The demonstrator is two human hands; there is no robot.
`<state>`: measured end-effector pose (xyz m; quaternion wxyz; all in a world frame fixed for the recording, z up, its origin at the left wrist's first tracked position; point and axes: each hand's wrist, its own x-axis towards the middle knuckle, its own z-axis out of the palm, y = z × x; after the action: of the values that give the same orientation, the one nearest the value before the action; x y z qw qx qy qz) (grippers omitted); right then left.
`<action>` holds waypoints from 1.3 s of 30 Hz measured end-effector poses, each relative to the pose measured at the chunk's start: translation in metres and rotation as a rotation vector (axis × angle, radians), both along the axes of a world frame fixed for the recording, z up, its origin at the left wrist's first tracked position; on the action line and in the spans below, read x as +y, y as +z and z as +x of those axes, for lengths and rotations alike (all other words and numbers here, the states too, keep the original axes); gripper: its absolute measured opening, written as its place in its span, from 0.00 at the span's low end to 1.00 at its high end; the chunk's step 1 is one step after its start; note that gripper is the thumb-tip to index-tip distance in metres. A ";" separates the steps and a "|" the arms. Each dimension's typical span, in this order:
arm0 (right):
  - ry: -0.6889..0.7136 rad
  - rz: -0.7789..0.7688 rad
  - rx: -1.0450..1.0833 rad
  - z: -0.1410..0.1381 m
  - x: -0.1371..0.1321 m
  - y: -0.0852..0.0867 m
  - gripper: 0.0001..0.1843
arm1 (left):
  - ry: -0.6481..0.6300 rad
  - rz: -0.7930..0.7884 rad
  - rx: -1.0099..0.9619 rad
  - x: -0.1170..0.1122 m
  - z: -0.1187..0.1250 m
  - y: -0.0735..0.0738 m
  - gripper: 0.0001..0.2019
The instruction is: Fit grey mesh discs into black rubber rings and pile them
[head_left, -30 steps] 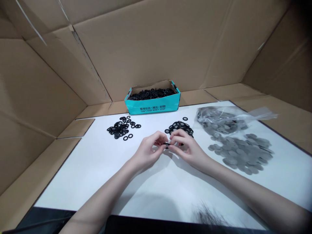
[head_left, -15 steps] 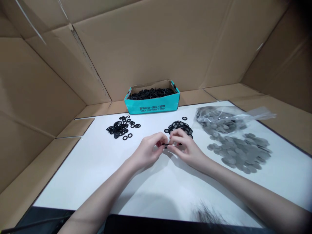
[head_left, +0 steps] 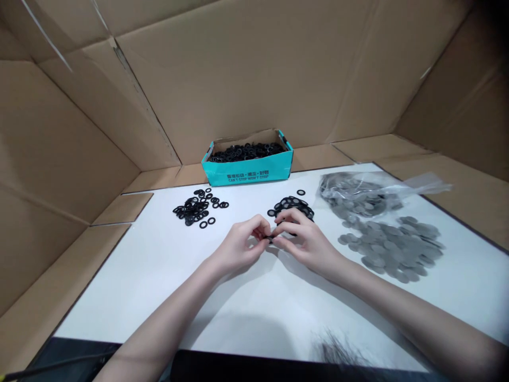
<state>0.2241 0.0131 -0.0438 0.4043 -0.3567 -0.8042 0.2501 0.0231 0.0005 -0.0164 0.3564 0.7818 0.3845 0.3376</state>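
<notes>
Between my two hands is a small black ring (head_left: 270, 240), mostly covered by the fingers. My left hand (head_left: 245, 239) pinches its left side with thumb and forefinger. On the other side, the thumb and fingertips of my right hand (head_left: 302, 239) close on the same ring. Just behind my right hand lies a pile of black rings with grey mesh centres (head_left: 292, 202), partly hidden by the fingers. A heap of loose black rings (head_left: 193, 209) lies to the left. Thin grey mesh discs (head_left: 397, 249) are spread at the right.
At the back of the white table (head_left: 159, 286) stands a turquoise box (head_left: 248, 172) full of black rings. A clear plastic bag (head_left: 358, 193) holding more grey discs lies behind the loose discs. Cardboard walls (head_left: 254, 74) enclose the back and sides.
Both hands stay in nearly the same spot, with the ring held between them. The fingers of my right hand have shifted slightly around it. The piles look unchanged.
</notes>
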 end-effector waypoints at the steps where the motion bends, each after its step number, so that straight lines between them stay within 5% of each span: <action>1: 0.002 0.005 -0.004 0.000 0.000 -0.001 0.05 | 0.004 -0.012 -0.005 0.000 0.000 0.000 0.05; 12: 0.037 -0.152 0.088 -0.005 -0.007 0.008 0.10 | -0.003 -0.074 -0.098 -0.003 0.004 -0.003 0.03; 19: 0.008 -0.128 0.094 -0.007 -0.007 0.007 0.09 | -0.018 -0.039 0.025 -0.002 0.004 0.003 0.05; 31: -0.015 -0.001 0.030 -0.001 0.000 -0.001 0.05 | 0.059 -0.058 -0.049 -0.001 0.003 -0.005 0.05; 39: 0.046 -0.069 0.072 -0.005 -0.004 0.003 0.09 | -0.001 -0.081 -0.025 -0.005 0.005 -0.001 0.04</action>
<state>0.2196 0.0095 -0.0406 0.4147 -0.3424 -0.7880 0.2997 0.0279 -0.0044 -0.0176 0.3927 0.7628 0.3928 0.3313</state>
